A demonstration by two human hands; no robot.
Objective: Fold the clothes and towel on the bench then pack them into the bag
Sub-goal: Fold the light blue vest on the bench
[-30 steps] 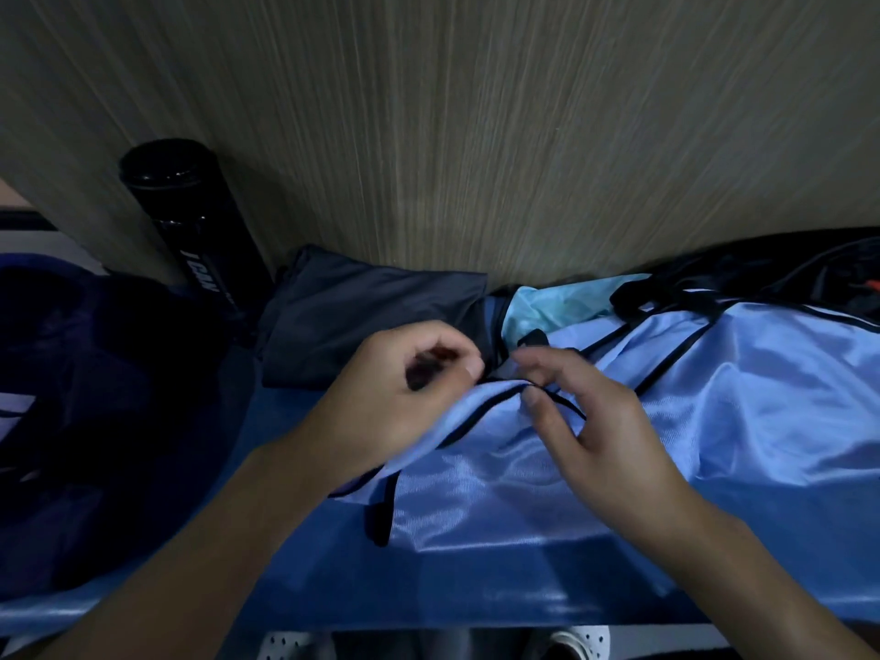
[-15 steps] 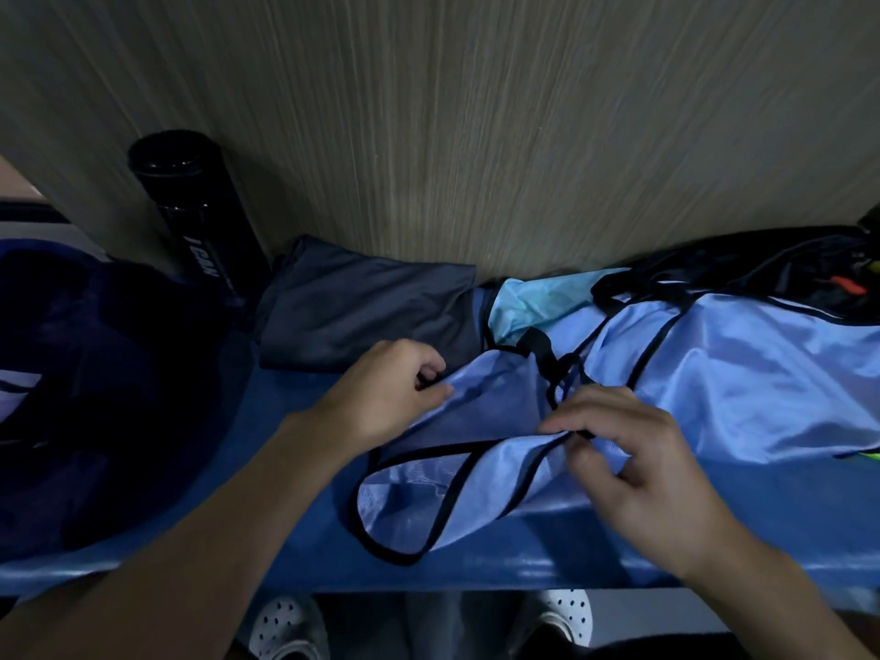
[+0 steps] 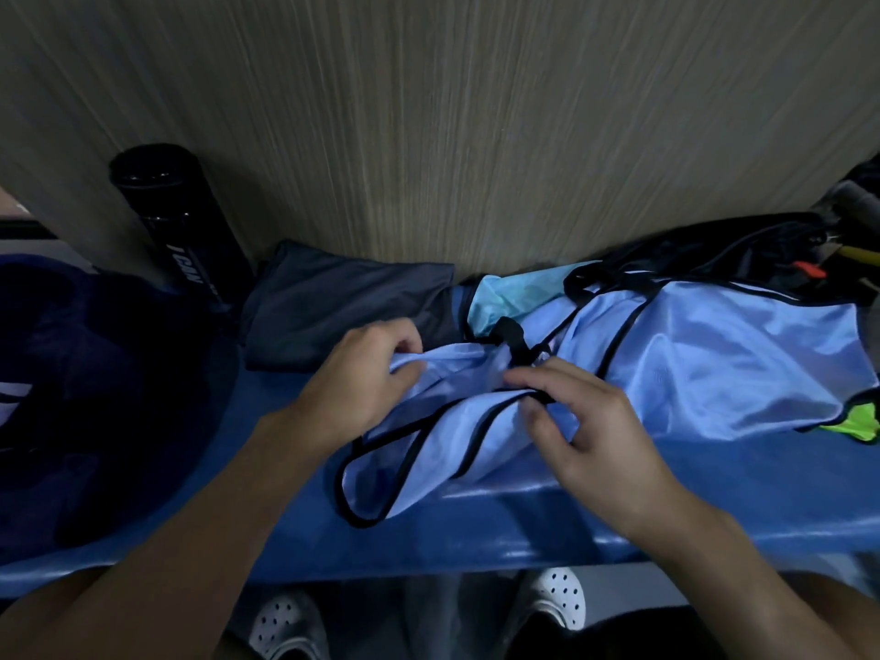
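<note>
Since the frame half a second earlier, both hands have shifted slightly toward the left of the frame; the grip on the garment is unchanged.

1. Garment: the light blue mesh sports bib with black trim [image 3: 690, 364] lies on the blue padded bench [image 3: 714, 507]. Its long axis runs left to right across the frame, rising slightly to the right. A black-edged loop end points to the lower centre, reaching the bench's front edge. The opposite end reaches the right edge of the frame.

2. Left hand [image 3: 362, 388]: fingers curled, pinching a fold of the bib at centre frame.

3. Right hand [image 3: 595, 435]: thumb and fingers pinch the bib's black trim just right of the left hand. The two hands are near each other but apart.

4. Surroundings: a dark grey folded cloth [image 3: 343, 307] lies on the bench against the wood-grain wall panel [image 3: 428, 111], just above the left hand. A turquoise fabric piece [image 3: 509, 297] shows above the bib. A neon green fabric scrap [image 3: 862, 421] sits at the right edge.

5. Lettering: a black cylindrical container [image 3: 181, 231] stands at upper left. White lettering runs along its side; only "CAN" is legible.
</note>
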